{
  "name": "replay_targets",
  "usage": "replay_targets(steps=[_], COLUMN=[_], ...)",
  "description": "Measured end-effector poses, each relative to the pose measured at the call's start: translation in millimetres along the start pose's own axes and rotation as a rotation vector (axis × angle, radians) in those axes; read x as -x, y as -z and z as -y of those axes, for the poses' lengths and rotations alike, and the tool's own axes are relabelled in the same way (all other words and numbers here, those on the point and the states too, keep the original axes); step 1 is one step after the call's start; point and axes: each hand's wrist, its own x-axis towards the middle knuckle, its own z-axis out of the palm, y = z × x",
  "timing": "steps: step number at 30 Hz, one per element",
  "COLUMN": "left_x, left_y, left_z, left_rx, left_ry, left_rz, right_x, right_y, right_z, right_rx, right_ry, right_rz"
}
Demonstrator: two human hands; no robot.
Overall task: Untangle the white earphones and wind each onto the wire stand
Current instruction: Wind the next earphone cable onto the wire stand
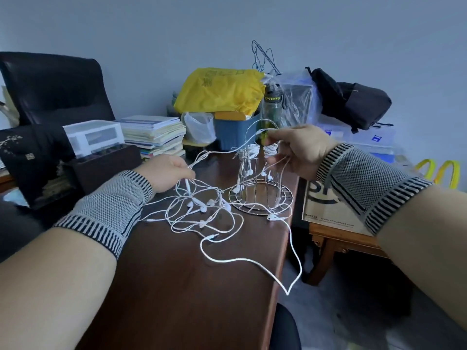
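A tangle of white earphones (pixel 202 210) lies on the dark wooden table (pixel 177 286), just left of a silver wire stand (pixel 261 195). Two wound bundles of white cord (pixel 252 149) sit near the stand's top, with earbuds hanging below them. My right hand (pixel 298 150) is at the top of the stand and pinches a white cord between thumb and fingers. That cord runs left to my left hand (pixel 169 174), which grips strands at the tangle's upper edge. One long loop (pixel 290 289) hangs over the table's right edge.
Stacked books (pixel 156 133), a white box (pixel 94 136), a blue bin (pixel 235 130), a yellow bag (pixel 219 89) and a green bottle (pixel 273 104) crowd the table's far end. A black chair (pixel 55 89) stands at the left. A cardboard box (pixel 326 205) rests on a low wooden stool at the right.
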Motion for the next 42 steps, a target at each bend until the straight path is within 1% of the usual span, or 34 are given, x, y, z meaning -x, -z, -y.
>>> replay_targets(steps=[2, 4, 9, 12, 14, 16, 17, 18, 19, 22, 23, 25, 28, 31, 34, 36, 38, 40, 42], left_x=[2, 1, 1, 3, 7, 12, 15, 18, 20, 24, 25, 25, 22, 21, 26, 30, 30, 31, 31], left_y=[-8, -14, -31, -40, -44, -45, -45, -44, -44, -43, -44, -46, -50, -57, -67, -70, -72, -71, -71], left_z=[-3, -4, -13, -21, -27, -31, -32, -31, -31, -30, -29, -27, -21, -14, -18, -26, -30, -31, -31], left_rx=[-0.092, -0.137, -0.260, -0.154, 0.029, 0.286, 0.355, 0.369, 0.326, 0.023, -0.009, -0.005, 0.077, 0.212, 0.526, 0.692, 0.809, 0.853, 0.762], left_ry=[-0.029, -0.036, -0.079, -0.108, -0.122, -0.098, -0.094, -0.106, -0.131, -0.229, -0.232, -0.216, -0.210, -0.177, -0.098, -0.054, -0.023, -0.016, -0.049], left_rz=[-0.006, -0.011, -0.050, -0.055, -0.045, 0.002, 0.031, 0.069, 0.112, 0.222, 0.245, 0.241, 0.141, 0.129, 0.175, 0.171, 0.148, 0.106, 0.048], right_x=[0, -1, -5, -6, -7, -8, -7, -7, -6, 0, 2, 8, 15, 18, 18, 15, 10, 6, 3], right_y=[3, 8, 8, 3, 2, 3, 5, 7, 10, 14, 14, 12, 10, 9, 9, 11, 14, 16, 15], right_z=[-1, 1, 14, 23, 26, 27, 27, 27, 26, 24, 23, 21, 17, 16, 13, 11, 7, 4, 3], right_rx=[0.059, 0.071, -0.027, -0.046, -0.001, 0.097, 0.177, 0.283, 0.412, 0.867, 0.994, 1.135, 1.219, 1.285, 1.250, 1.124, 0.912, 0.704, 0.636], right_ry=[-0.008, 0.009, 0.108, 0.135, 0.178, 0.230, 0.257, 0.282, 0.306, 0.337, 0.319, 0.223, 0.053, -0.017, -0.025, 0.001, 0.027, 0.039, 0.078], right_rz=[0.003, -0.026, -0.034, -0.023, -0.031, -0.053, -0.068, -0.081, -0.086, -0.029, 0.020, 0.149, 0.295, 0.365, 0.421, 0.373, 0.291, 0.237, 0.197])
